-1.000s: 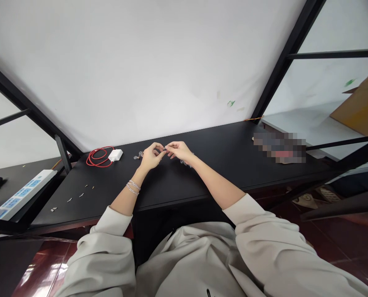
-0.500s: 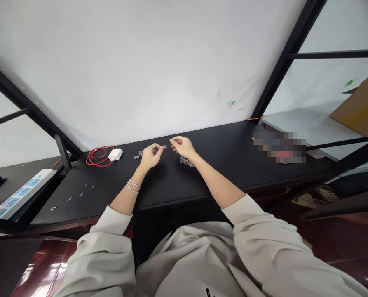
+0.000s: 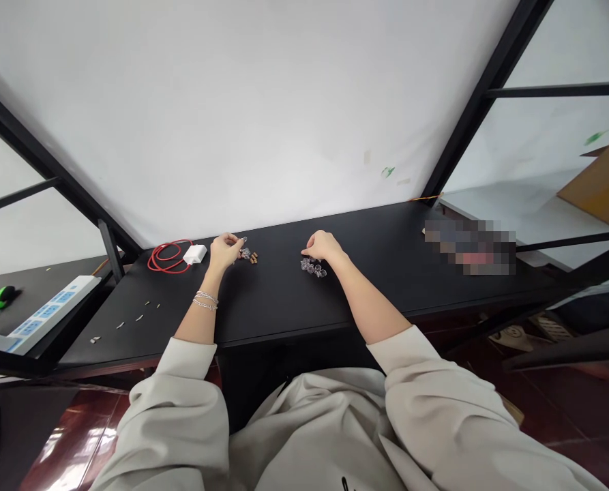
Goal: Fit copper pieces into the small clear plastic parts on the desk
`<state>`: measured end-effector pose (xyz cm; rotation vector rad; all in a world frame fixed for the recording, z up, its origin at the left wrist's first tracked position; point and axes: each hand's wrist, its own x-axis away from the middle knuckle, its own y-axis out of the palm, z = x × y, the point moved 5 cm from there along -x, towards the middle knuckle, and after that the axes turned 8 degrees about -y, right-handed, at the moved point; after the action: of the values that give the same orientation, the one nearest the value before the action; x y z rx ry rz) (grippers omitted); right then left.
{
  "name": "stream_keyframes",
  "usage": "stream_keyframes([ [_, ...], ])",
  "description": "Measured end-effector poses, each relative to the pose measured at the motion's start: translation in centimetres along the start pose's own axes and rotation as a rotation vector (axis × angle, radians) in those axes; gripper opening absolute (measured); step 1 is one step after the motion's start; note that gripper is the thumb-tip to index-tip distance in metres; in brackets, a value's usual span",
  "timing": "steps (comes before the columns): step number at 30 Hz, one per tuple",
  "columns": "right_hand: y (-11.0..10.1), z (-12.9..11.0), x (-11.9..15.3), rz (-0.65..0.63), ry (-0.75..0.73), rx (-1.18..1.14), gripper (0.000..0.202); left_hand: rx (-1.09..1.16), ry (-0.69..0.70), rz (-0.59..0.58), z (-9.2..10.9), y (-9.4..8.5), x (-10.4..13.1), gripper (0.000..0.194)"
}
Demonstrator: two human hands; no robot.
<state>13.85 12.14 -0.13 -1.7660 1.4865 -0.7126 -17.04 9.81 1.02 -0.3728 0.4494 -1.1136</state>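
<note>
At far left, beyond the left edge of the black tabletop (image 3: pixel 278 307), we see a green-and-black tool (image 3: pixel 2 296) and a white power strip (image 3: pixel 48 310). On the tabletop, a few tiny pale bits (image 3: pixel 121 324) lie scattered between the left edge and the front-left corner. Farther back, near the back-left corner, a red cable (image 3: pixel 168 269) is coiled beside a white plug adapter (image 3: pixel 195 254).

Next comes our left hand (image 3: pixel 225 251), near the back edge, just right of the adapter. Its grip pinches a small clear piece (image 3: pixel 244 239) at the fingertips; the piece is too small for us to tell its long axis. Right under and beside these fingers is a little cluster of clear bits (image 3: pixel 246 254), with small brown pieces (image 3: pixel 254 258) at its right side.

After a stretch of bare tabletop, our right hand (image 3: pixel 325 245) bends down, fingertips pointing left. We cannot tell whether its grip holds anything. A pile of clear pieces (image 3: pixel 314 268) lies just below that hand, toward the front edge, spreading from back left to front right. The right hand is clearly nearer this pile; the left is nearer the brown pieces.

Toward the right edge lies a pixelated patch (image 3: pixel 470 249), its contents unreadable.
</note>
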Motion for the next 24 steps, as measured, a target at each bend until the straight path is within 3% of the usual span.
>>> stream_keyframes([
  [8, 0.5, -0.4, -0.2, -0.001, -0.004, 0.037, 0.022, -0.37, 0.059, 0.014, 0.1, 0.3, 0.2, 0.015],
  [15, 0.8, -0.6, -0.1, 0.004, -0.041, 0.022, 0.032, -0.432, 0.071, -0.03, -0.1, 1.4, 0.5, 0.012],
  [24, 1.0, -0.6, -0.3, 0.039, -0.057, -0.001, 0.042, -0.488, 0.048, -0.017, -0.4, 1.5, 0.3, 0.017],
])
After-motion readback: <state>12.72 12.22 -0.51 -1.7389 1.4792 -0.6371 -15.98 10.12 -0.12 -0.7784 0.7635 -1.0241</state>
